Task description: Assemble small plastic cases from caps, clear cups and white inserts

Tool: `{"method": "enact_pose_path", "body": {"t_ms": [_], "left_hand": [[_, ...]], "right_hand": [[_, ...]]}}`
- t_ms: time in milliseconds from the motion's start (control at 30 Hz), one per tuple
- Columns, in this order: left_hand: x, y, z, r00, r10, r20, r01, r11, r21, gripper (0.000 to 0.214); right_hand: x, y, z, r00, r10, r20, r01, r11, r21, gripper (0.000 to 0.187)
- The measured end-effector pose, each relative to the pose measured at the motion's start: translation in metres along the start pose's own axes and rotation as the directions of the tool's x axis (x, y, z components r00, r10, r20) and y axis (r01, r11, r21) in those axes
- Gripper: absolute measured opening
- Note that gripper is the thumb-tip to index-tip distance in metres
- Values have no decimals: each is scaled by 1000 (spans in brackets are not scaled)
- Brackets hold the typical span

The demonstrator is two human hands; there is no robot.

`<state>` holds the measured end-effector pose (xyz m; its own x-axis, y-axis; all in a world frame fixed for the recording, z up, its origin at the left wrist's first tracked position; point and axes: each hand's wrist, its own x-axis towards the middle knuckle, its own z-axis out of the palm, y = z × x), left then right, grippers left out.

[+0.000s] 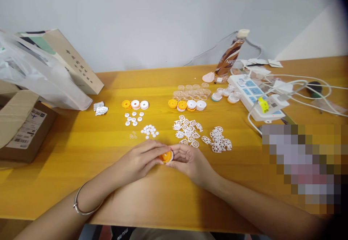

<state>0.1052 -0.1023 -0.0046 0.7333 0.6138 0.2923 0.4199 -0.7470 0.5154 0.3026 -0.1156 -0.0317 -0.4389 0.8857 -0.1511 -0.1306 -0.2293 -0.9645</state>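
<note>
Two-handed pinch on an orange-and-white round piece (167, 156): left edge gripped by the fingers of the left hand (143, 158), right edge by those of the right hand (194, 165). Perhaps clear of the surface (152, 200), perhaps resting; hard to tell. Likely to slip or tilt under uneven squeezing. Just ahead of the fingers to the left, small white discs (147, 131) and clear rings (133, 135); ahead to the right, white spoked pieces (185, 127), all easily scattered by a drop or brushing knuckle. Farther ahead, clear cups (191, 93), easily knocked by overreaching.
</note>
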Motion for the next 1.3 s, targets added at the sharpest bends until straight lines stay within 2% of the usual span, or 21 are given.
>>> {"method": "enact_pose_path", "body": {"t_ms": [167, 367, 533, 900, 1300], "left_hand": [[-3, -1, 4, 1000, 1, -23, 1, 998, 66, 35], [2, 6, -7, 992, -117, 48, 120, 990, -79, 35], [4, 5, -16, 988, -150, -22, 146, 981, -126, 34], [3, 7, -15, 995, -24, 93, 32, 996, -86, 39], [-1, 6, -10, 995, 8, 97, -10, 1000, 22, 43]], "right_hand": [[-1, 1, 1, 1000, -16, 1, 16, 1000, -11, 23], [0, -3, -1, 999, -16, 28, 16, 1000, 9, 27], [1, -5, -4, 1000, -31, 1, 31, 1000, 4, 32], [0, -5, -3, 998, -30, 51, 30, 1000, 8, 30], [-3, -3, 0, 999, 0, 50, 0, 1000, -3, 28]]}}
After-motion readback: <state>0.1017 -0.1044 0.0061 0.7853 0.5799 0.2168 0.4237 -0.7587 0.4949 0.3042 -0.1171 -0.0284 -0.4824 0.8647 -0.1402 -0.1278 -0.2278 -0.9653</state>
